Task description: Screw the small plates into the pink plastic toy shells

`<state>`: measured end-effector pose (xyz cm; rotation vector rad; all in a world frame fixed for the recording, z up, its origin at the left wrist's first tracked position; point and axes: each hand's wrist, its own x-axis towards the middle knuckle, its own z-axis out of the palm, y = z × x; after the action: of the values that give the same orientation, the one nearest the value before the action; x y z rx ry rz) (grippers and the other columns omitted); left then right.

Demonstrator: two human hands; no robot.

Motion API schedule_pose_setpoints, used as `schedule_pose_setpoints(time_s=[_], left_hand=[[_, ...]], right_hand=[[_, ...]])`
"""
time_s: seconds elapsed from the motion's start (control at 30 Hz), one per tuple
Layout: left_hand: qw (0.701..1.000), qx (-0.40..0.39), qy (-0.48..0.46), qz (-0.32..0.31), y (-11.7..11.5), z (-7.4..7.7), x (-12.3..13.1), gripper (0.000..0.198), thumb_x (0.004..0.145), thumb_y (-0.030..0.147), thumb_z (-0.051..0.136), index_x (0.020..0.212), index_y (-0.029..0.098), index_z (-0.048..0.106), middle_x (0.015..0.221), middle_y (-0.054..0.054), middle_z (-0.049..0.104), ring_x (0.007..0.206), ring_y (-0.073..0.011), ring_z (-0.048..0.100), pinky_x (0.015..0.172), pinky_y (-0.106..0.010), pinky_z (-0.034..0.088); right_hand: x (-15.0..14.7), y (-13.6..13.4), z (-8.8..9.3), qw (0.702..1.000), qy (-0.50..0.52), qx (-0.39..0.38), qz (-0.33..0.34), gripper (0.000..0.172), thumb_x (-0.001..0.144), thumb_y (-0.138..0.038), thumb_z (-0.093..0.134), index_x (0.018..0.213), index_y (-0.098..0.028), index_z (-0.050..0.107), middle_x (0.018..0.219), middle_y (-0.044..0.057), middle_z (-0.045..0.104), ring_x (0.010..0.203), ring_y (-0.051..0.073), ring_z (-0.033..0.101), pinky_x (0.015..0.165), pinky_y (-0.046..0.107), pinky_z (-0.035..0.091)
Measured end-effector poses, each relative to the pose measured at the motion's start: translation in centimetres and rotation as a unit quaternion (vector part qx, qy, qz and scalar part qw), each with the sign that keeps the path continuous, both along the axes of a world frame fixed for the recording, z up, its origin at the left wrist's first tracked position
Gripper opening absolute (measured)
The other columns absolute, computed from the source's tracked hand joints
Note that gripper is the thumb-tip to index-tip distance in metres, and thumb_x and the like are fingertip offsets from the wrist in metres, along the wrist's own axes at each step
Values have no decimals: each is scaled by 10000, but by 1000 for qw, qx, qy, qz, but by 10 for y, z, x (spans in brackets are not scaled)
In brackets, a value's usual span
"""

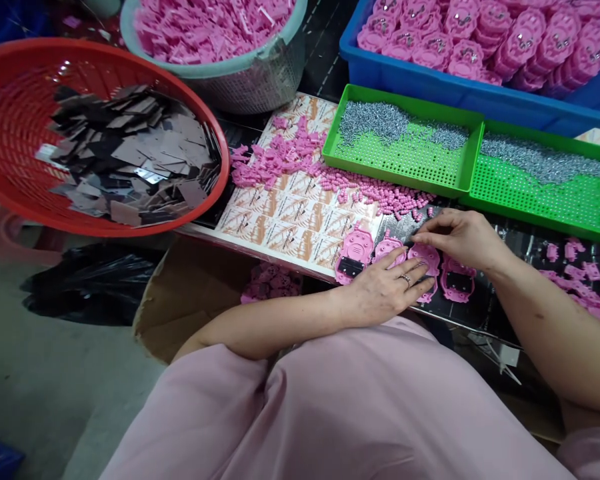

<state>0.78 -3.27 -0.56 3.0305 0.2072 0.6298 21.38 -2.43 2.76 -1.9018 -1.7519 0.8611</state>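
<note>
Several pink plastic casings lie in a row at the table's front edge. My left hand [393, 287] rests on the middle ones, its fingers spread flat over a pink casing [425, 260]. Just above that casing, my right hand [463, 237] is closed in a pinch, thumb against forefinger; whatever is between the fingertips is too small to make out. At the row's left end is a casing with a black plate [356, 250], and a similar casing [457, 280] lies below my right hand. Small pink cylindrical pieces [380, 190] are scattered beyond the row.
Green trays [405, 175] of small metal screws stand behind my hands, with a blue crate [430, 90] of stacked pink casings beyond. At left are a red basket [220, 167] of dark flat plates and a pale basket [260, 83] of pink parts. More pink parts [580, 277] lie right.
</note>
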Motion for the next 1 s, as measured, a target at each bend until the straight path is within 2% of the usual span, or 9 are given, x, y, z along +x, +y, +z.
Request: schedule_pose_setpoints(time_s=[0.27,0.4,0.5,0.67,0.77,0.83,0.9,1.0], left_hand=[[1000,-4,5,1,0,0,0,335,970,256,463,1256,133,587,1240,-103,644,1203,-231,572,1081,-466,393],[1000,-3,-3,3,0,0,0,322,971,243,455,1240,140,597,1241,-103,644,1199,-222,572,1085,-475,384],[1000,-5,-1,-2,1,3,0,308,964,221,462,1225,144,606,1240,-97,645,1188,-218,580,1087,-483,380],[999,-21,27,-12,4,7,-1,324,966,248,464,1243,142,595,1278,-122,620,1202,-226,571,1093,-502,365],[998,-42,40,-15,6,10,-2,334,962,280,475,1240,141,596,1291,-129,610,1218,-235,559,1097,-505,357],[998,-55,37,-17,6,14,1,351,947,319,504,1233,139,600,1318,-130,592,1244,-246,537,1106,-502,346],[998,-58,26,-28,5,18,8,378,933,349,529,1235,132,597,1343,-126,573,1262,-253,519,1112,-496,337],[997,-51,28,-50,-2,21,27,400,930,345,536,1265,128,574,1372,-122,549,1275,-248,505,1105,-479,344]], right_hand=[[-8,-6,-7,983,-174,39,29,255,783,-469,687,795,-214,704,797,16,648,672,135,566,569,274,358],[-5,-8,-4,980,-190,62,-12,332,758,-525,697,862,-211,680,784,11,644,653,137,552,568,276,356],[-2,-1,0,972,-216,87,-38,340,805,-536,643,943,-233,711,874,35,670,683,151,566,610,295,372],[-6,14,2,962,-270,46,-2,294,796,-514,658,897,-248,729,936,47,684,789,201,612,589,306,359],[-3,12,9,977,-205,52,-11,229,793,-442,668,856,-228,722,873,40,703,754,188,629,630,314,419],[4,5,15,992,-85,69,-59,238,782,-420,665,879,-208,715,817,43,708,708,173,638,634,305,462],[15,-5,21,990,30,78,-110,269,767,-420,664,901,-193,714,786,46,705,667,157,636,590,281,475],[34,-21,23,986,82,44,-141,292,725,-437,696,879,-193,733,725,31,690,526,105,549,480,247,415]])
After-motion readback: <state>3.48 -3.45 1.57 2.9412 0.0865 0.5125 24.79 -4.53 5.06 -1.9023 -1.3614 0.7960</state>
